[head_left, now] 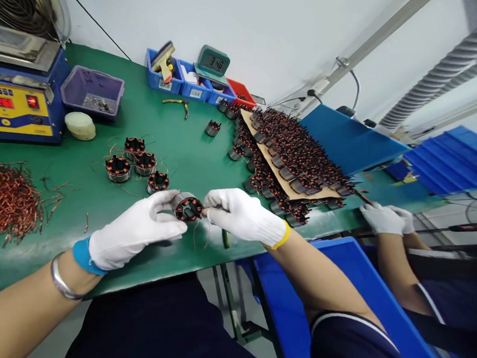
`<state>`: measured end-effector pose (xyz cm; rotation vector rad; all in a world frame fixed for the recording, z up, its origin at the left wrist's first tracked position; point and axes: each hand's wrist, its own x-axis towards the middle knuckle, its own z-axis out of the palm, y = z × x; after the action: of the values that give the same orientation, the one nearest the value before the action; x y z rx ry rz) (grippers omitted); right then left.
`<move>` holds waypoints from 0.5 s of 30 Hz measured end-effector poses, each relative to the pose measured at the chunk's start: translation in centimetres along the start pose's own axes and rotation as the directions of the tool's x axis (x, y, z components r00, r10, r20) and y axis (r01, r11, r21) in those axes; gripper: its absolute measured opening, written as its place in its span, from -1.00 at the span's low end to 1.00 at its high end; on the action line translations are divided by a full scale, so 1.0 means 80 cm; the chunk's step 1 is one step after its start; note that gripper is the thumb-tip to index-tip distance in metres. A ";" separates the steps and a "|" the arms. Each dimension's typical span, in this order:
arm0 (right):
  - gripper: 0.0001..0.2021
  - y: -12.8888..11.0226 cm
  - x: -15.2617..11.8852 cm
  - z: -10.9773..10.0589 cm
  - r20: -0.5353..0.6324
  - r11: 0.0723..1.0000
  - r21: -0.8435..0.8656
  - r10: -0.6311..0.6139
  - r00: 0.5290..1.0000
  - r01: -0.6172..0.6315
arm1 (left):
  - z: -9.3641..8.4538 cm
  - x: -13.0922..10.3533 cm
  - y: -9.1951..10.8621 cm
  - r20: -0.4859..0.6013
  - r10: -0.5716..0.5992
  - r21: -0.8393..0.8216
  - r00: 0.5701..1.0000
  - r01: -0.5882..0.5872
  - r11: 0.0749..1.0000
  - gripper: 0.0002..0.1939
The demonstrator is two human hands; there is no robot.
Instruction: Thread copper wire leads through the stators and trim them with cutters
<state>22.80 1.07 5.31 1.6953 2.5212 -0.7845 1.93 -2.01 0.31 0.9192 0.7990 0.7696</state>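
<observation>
My left hand (132,230), in a white glove with a blue cuff, grips a wound motor stator (188,208) by its left side. The stator is tilted, its black and copper-coloured open end facing me, and thin wires (195,233) hang below it. My right hand (241,215), gloved in white with a yellow cuff, is closed in a pinch at the stator's right edge; what its fingertips hold is hidden. Just beyond my left hand stand several similar stators (145,164) with loose wire ends. Under my right hand a green handle (226,238) shows.
Copper wire scraps (4,202) are heaped at left, near a blue-yellow machine (10,104) and a purple bin (92,88). Stators crowd a cardboard sheet (268,157) at right. Small pliers (178,102) lie farther back. A co-worker's gloved hands (386,219) are at far right.
</observation>
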 end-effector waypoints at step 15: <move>-0.86 -0.022 -0.011 -0.009 0.101 0.976 -0.085 -0.191 0.976 0.200 | -0.006 0.006 -0.009 0.228 -0.096 0.266 0.969 0.033 0.963 -0.60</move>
<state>21.82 0.06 6.90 1.3652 2.6436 -0.7217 1.96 -1.69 -0.66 1.1917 0.7229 0.4898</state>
